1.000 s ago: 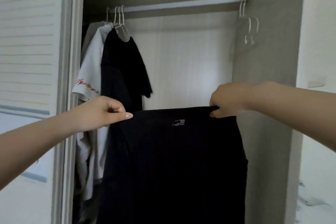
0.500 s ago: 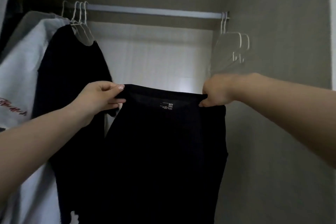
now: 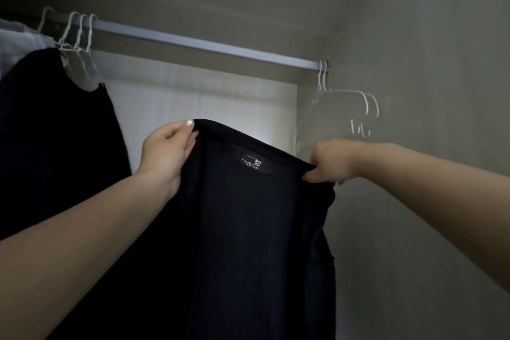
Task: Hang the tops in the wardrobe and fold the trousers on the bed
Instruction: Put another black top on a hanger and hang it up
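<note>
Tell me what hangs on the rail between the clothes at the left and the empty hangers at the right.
Nothing: in the head view the rail runs bare from the hung black top to the empty hangers. The held top is below it.

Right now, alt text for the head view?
Both hands hold a black top by its upper edge inside a wardrobe, left hand and right hand gripping opposite ends. Empty white hangers hang at the rail's right end; a black garment hangs at left.
</note>
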A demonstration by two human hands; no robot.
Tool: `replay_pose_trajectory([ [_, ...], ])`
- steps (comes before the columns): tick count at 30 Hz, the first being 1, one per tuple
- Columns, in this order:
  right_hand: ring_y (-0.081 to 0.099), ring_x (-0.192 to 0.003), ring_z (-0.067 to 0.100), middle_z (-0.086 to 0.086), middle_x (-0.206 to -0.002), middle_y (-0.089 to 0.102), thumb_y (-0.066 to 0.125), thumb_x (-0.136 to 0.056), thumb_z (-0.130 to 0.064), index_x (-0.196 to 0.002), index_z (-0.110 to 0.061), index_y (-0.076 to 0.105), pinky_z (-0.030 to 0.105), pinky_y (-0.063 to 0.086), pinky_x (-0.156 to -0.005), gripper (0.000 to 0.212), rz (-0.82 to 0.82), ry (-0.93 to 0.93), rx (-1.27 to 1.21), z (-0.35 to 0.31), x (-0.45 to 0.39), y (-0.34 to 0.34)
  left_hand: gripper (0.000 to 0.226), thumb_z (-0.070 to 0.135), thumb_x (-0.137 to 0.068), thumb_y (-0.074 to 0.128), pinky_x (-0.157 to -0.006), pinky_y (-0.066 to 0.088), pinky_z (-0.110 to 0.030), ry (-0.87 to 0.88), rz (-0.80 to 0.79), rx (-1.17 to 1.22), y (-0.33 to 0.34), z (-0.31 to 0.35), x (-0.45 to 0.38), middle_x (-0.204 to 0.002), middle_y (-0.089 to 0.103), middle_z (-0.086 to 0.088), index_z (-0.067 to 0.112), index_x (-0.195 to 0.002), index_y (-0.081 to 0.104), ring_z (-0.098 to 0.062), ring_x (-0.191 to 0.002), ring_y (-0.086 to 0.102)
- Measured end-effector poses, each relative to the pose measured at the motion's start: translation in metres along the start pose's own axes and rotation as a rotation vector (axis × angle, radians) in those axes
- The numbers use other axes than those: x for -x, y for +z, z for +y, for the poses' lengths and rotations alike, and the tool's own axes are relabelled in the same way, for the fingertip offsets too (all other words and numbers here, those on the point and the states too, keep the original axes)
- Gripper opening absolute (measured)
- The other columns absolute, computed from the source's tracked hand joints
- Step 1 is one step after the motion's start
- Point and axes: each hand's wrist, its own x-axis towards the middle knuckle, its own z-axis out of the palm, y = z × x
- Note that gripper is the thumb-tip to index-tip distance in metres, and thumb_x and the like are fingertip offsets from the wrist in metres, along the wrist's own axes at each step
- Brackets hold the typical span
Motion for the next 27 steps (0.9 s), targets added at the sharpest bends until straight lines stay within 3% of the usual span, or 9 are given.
replay_pose_trajectory([
  [4, 0.057, -0.052, 0.012, 0.003, -0.072, 0.054, 0.062, -0.088, -0.041, -0.086, 0.000, 0.064, 0.017, 0.046, -0.041, 0.041, -0.093, 0.050, -0.264, 0.005, -0.008, -0.007, 0.011, 0.022, -0.092, 0.063, -0.079, 0.055, -0.017, 0.012, 0.026, 0.124, 0.017, 0.001, -0.009, -0.080, 0.074, 0.007, 0.017, -0.083, 0.068, -0.002, -0.083, 0.070],
  [7, 0.064, -0.069, 0.012, -0.003, -0.076, 0.062, 0.058, -0.086, -0.055, -0.086, -0.007, 0.069, 0.021, 0.052, -0.051, 0.049, -0.055, 0.045, -0.384, 0.010, -0.011, -0.018, 0.017, 0.023, -0.092, 0.064, -0.065, 0.054, -0.014, 0.048, 0.095, 0.101, 0.028, 0.004, -0.019, -0.069, 0.072, 0.009, 0.019, -0.076, 0.069, 0.000, -0.069, 0.069],
  [9, 0.064, -0.082, 0.023, 0.001, -0.079, 0.063, 0.042, -0.090, -0.062, -0.082, -0.011, 0.067, 0.028, 0.052, -0.067, 0.057, 0.247, 0.056, -0.047, 0.021, -0.017, -0.026, 0.019, 0.024, -0.091, 0.064, -0.058, 0.052, -0.012, 0.075, 0.115, 0.042, 0.033, 0.001, -0.024, -0.063, 0.070, 0.012, 0.022, -0.073, 0.070, 0.001, -0.066, 0.068],
  [11, 0.057, -0.103, 0.030, 0.008, -0.104, 0.060, 0.039, -0.095, -0.053, -0.098, -0.013, 0.068, 0.032, 0.043, -0.081, 0.049, 0.583, 0.080, 0.380, 0.035, -0.023, -0.034, 0.021, 0.026, -0.091, 0.065, -0.059, 0.050, -0.011, 0.099, 0.100, -0.025, 0.036, -0.004, -0.028, -0.064, 0.070, 0.015, 0.025, -0.071, 0.070, 0.002, -0.070, 0.068],
  [12, 0.051, -0.112, 0.030, 0.009, -0.117, 0.055, 0.043, -0.096, -0.045, -0.110, -0.015, 0.065, 0.033, 0.039, -0.086, 0.040, 0.657, 0.106, 0.515, 0.043, -0.027, -0.039, 0.023, 0.027, -0.091, 0.065, -0.061, 0.050, -0.010, 0.108, 0.085, -0.041, 0.038, -0.007, -0.029, -0.065, 0.070, 0.016, 0.025, -0.069, 0.071, 0.003, -0.071, 0.068],
  [16, 0.045, -0.118, 0.029, 0.010, -0.127, 0.047, 0.040, -0.095, -0.018, -0.126, -0.016, 0.055, 0.033, 0.035, -0.090, 0.035, 0.560, 0.271, 0.700, 0.066, -0.034, -0.048, 0.033, 0.028, -0.091, 0.065, -0.058, 0.051, -0.013, 0.096, 0.029, -0.090, 0.044, -0.012, -0.031, -0.064, 0.069, 0.013, 0.031, -0.059, 0.073, 0.001, -0.065, 0.067],
  [19, 0.048, -0.118, 0.029, 0.011, -0.126, 0.050, 0.040, -0.095, -0.012, -0.126, -0.014, 0.057, 0.032, 0.037, -0.087, 0.035, 0.529, 0.320, 0.680, 0.074, -0.038, -0.048, 0.028, 0.028, -0.090, 0.065, -0.055, 0.051, -0.014, 0.066, 0.003, -0.080, 0.047, -0.014, -0.032, -0.067, 0.069, 0.008, 0.025, -0.063, 0.073, -0.003, -0.061, 0.067],
  [23, 0.055, -0.114, 0.032, 0.012, -0.122, 0.057, 0.042, -0.092, -0.004, -0.118, -0.008, 0.062, 0.032, 0.037, -0.073, 0.033, 0.532, 0.302, 0.667, 0.081, -0.045, -0.047, 0.013, 0.027, -0.087, 0.070, -0.068, 0.054, -0.022, 0.023, -0.003, -0.050, 0.047, -0.015, -0.034, -0.083, 0.073, 0.001, 0.019, -0.076, 0.073, -0.009, -0.076, 0.071],
  [27, 0.060, -0.108, 0.032, 0.011, -0.116, 0.062, 0.043, -0.092, -0.004, -0.112, -0.010, 0.065, 0.032, 0.037, -0.068, 0.031, 0.587, 0.259, 0.693, 0.087, -0.049, -0.051, 0.017, 0.021, -0.084, 0.072, -0.054, 0.053, -0.018, 0.002, -0.010, 0.018, 0.048, -0.012, -0.033, -0.075, 0.073, -0.001, 0.016, -0.069, 0.073, -0.009, -0.068, 0.071],
])
